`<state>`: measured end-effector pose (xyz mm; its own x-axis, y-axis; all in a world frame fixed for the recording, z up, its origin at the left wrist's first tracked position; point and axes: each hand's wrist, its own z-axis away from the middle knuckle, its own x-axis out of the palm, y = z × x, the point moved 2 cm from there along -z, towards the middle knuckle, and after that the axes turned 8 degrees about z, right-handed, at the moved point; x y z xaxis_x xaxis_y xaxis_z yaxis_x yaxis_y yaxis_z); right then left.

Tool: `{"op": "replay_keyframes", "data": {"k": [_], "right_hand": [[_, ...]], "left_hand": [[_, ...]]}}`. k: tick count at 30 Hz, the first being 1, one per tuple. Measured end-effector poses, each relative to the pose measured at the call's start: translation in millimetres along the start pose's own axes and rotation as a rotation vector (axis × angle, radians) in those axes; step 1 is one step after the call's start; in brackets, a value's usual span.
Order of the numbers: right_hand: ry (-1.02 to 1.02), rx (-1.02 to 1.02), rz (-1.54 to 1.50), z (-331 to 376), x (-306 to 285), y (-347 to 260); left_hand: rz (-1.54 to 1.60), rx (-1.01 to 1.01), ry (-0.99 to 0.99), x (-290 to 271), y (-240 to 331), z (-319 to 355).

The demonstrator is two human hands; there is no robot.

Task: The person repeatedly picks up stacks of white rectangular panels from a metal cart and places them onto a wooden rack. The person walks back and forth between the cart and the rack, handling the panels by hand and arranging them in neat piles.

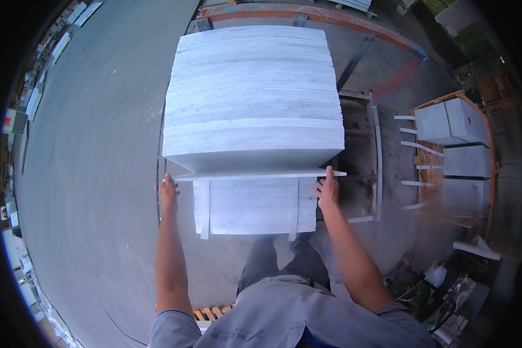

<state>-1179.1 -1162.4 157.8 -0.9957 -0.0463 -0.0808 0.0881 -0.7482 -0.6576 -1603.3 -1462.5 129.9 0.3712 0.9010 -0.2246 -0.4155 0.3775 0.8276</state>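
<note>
A thin pale stone slab (255, 174) stands with its upper edge toward me, in front of a long row of similar slabs (252, 87). My left hand (168, 191) grips its left end. My right hand (327, 190) holds it near the right end, thumb up at the edge and fingers somewhat spread below. The slab leans apart from the row, leaving a narrow shadowed gap. Closer to my legs sits a lower stack of slabs (249, 206) with two pale strips (205, 209) over it.
A rusty metal frame (377, 26) runs behind and right of the row. To the right, a wooden pallet (426, 156) carries several wrapped or stacked stone blocks (467, 161) and pale strips. Cluttered bags and tools (441, 290) lie at lower right. Grey concrete floor (98, 145) spreads left.
</note>
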Motion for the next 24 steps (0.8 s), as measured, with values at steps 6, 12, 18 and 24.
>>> {"op": "replay_keyframes", "data": {"k": [6, 12, 18, 24], "right_hand": [[-0.154, 0.276, -0.426, 35.5, 46.7, 59.1], [-0.211, 0.224, -0.334, 39.0, 26.8, 101.8], [-0.241, 0.149, -0.410, 42.2, 7.9, 117.6], [-0.157, 0.182, -0.447, 81.9, -94.8, 150.7]], "left_hand": [[0.606, -0.449, -0.160, -30.2, -31.2, 9.2], [0.195, -0.339, -0.344, -60.8, -77.4, -14.2], [0.411, -0.533, -0.254, -51.5, -69.8, 28.0], [0.404, -0.500, -0.355, -39.6, -82.4, 129.6]]}}
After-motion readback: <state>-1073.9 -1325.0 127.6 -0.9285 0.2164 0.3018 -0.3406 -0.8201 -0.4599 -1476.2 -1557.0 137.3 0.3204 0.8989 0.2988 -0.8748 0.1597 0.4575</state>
